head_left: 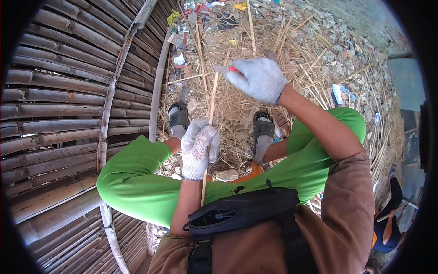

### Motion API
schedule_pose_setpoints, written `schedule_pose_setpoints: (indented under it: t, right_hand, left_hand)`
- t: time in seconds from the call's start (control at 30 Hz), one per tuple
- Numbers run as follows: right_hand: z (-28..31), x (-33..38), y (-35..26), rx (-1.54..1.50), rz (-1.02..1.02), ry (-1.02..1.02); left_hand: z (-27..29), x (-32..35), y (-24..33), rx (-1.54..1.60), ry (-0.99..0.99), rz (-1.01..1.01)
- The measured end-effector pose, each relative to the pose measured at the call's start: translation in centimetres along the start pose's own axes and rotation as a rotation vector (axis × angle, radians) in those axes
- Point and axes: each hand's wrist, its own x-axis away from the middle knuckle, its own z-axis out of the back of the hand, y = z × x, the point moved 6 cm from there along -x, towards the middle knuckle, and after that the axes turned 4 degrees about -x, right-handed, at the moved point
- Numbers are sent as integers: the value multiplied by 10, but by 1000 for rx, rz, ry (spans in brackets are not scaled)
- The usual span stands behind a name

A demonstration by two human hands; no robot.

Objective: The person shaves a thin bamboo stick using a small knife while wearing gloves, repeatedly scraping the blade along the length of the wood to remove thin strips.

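My left hand [197, 150], in a soiled white knit glove, is closed round a long, thin bamboo strip [213, 100]. The strip stands up past the fingers, and its lower end runs down beside my left forearm. In a similar glove, my right hand [260, 80] grips a knife by its red handle [233, 69], most of which the fingers hide. A short greyish blade [221, 69] pokes out to the left, at the upper end of the strip. Whether blade and strip touch, I cannot tell.
A slatted bamboo wall [68, 96] rises close on my left. Straw-like shavings [237, 105], loose strips and litter cover the ground round my sandalled feet. A black pouch [246, 210] lies across my front. Another person [390, 223] is at the far right.
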Motion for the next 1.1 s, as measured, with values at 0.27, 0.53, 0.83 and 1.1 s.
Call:
schedule_pose_setpoints:
  t: [0.27,0.53,0.83,1.1]
  right_hand:
    - [-24,21,-26,-110,8,-62]
    - [-11,19,-24,-231,-32,52]
    - [-14,13,-28,-56,117,-13]
    - [39,-26,86,138,-262,177]
  left_hand:
    - [-1,-1,2,-29,-25,-33]
    - [0,0,6,-3,-22,-2]
    - [-4,4,5,-85,31,36]
    - [-14,9,10,-91,-41,1]
